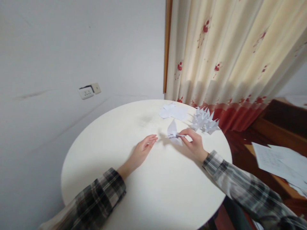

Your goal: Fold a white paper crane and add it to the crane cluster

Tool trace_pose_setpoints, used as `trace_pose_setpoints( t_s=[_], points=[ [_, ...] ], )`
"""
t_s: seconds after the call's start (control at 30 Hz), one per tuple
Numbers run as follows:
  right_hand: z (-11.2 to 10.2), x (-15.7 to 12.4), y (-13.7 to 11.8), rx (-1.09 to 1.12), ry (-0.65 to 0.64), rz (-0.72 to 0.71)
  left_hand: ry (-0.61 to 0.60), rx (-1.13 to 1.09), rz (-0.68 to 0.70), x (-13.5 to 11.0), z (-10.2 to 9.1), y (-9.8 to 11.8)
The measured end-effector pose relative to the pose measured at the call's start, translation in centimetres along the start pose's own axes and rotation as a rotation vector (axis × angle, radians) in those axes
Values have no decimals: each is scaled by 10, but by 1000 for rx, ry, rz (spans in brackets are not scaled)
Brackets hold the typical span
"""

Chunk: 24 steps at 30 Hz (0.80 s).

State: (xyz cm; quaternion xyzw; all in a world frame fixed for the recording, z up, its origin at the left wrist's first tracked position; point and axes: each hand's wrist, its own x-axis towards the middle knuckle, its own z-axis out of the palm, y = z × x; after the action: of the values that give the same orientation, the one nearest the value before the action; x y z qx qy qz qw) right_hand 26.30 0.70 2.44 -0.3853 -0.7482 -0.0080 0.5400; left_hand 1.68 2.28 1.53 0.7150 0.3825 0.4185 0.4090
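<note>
My right hand [193,142] pinches a small folded white paper figure [173,131] just above the round white table [120,166], one wing of the figure standing up. To its left my left hand [144,150] rests on the tabletop with the fingers stretched out, the tips a short way from the figure and holding nothing. Both arms wear plaid sleeves.
A cluster of finished folded paper figures [204,120] lies at the table's far right edge. Flat white paper sheets [173,111] lie behind my hands. A flowered curtain [227,57] hangs beyond. Loose papers [280,163] sit on dark wooden furniture at right. A wall socket [85,92] is at left.
</note>
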Motion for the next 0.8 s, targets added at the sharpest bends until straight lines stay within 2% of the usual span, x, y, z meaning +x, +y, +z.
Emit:
trace_pose_setpoints(
  t_s=[0.1, 0.2, 0.23, 0.27, 0.37, 0.43, 0.6, 0.8],
  points=[
    [-34, -7, 14, -220, 278, -85, 23, 1, -9, 0, 1, -2],
    [-63, -17, 32, -397, 522, 62, 21, 13, -7, 0, 2, -2],
    [-70, -20, 38, -432, 533, 128, 19, 20, -6, 0, 3, -3],
    [-75, -23, 43, -450, 470, 202, 15, 28, -6, 0, 3, -3],
    [-79, -31, 55, -429, 130, 405, 9, 50, 2, 1, 2, -6],
    [-78, -33, 59, -412, 59, 494, 9, 68, 9, 1, 2, -9],
    [-77, -35, 60, -340, 188, 544, 34, 97, 28, 2, 1, -14],
    [-84, -40, 45, -383, 393, 383, 55, 137, 21, 3, -2, -14]
  ],
)
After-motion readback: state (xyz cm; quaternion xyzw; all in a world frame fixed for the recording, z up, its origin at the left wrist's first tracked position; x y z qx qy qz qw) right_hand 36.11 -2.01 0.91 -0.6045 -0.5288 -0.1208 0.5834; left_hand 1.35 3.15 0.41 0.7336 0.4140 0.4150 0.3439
